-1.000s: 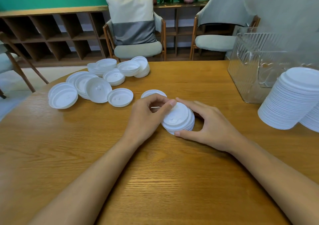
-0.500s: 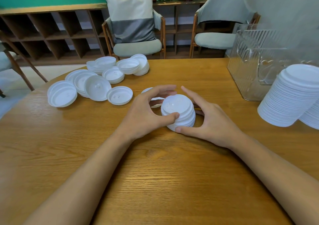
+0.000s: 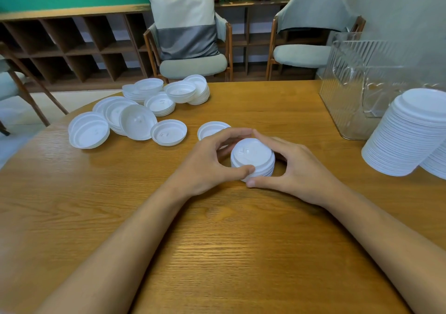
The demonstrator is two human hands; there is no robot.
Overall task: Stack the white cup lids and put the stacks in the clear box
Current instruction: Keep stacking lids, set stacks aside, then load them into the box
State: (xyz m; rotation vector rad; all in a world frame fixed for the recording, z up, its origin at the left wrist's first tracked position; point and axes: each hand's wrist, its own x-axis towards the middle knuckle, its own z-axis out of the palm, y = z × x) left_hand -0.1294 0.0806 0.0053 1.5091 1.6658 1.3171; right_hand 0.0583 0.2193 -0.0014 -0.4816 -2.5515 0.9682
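A short stack of white cup lids (image 3: 252, 159) stands on the wooden table (image 3: 217, 241) at the centre. My left hand (image 3: 207, 166) curls round its left side, thumb at the front and fingers behind. My right hand (image 3: 296, 166) curls round its right side the same way. One single lid (image 3: 210, 129) lies just behind my left hand. Loose lids and small stacks (image 3: 144, 111) are scattered at the back left. The clear box (image 3: 366, 82) stands at the back right. A tall leaning lid stack (image 3: 407, 132) sits at the right edge.
Two chairs (image 3: 193, 48) stand behind the table, one with a cushion. A wooden shelf unit (image 3: 60, 43) runs along the green wall. Part of a second tall lid stack (image 3: 436, 164) shows at the far right edge.
The small lid stack went from tilted to standing flat. Both hands closed in round its sides, my left thumb shifting from the top of the stack down to its front edge.
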